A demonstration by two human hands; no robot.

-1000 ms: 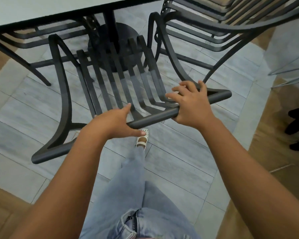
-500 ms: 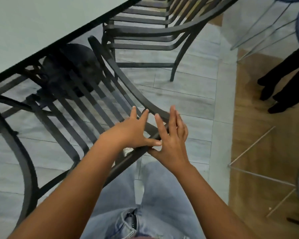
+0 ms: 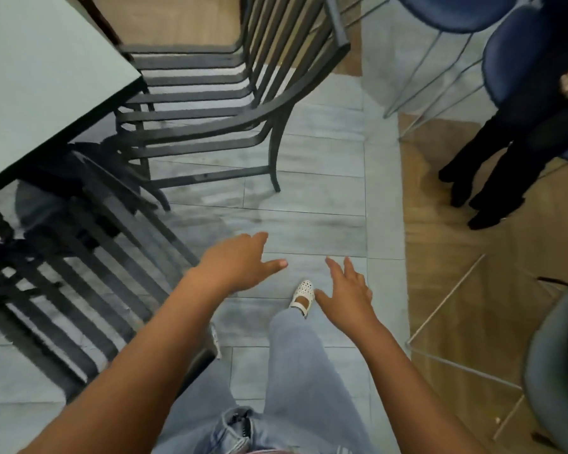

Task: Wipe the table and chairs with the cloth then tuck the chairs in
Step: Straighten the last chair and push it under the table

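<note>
Surroundings: grey tiled floor (image 3: pixel 309 198) under the work area; wood-tone flooring along the right. Far right, blue chairs on thin wire legs (image 3: pixel 512 50), with a second person's dark-trousered legs (image 3: pixel 492 165) in front of them. Near right edge, part of a grey rounded seat (image 3: pixel 551 362). Observer's jeans and a white perforated shoe (image 3: pixel 303 294) sit between the two hands.

No containers in view. No cloth in view.

Table (image 3: pixel 36 77): pale top with dark edge, upper left, corner pointing right. Near slatted metal chair (image 3: pixel 79 257) lies at left, its front under the table edge, backrest toward the observer. Second slatted metal chair (image 3: pixel 207 103) stands at the far side of the table corner, seat partly under the top.

Left hand (image 3: pixel 235 268): fingers spread and relaxed, holding nothing, just right of the near chair's backrest, not touching it. Right hand (image 3: pixel 346 291): fingers splayed wide, empty, over bare floor, well apart from both chairs.
</note>
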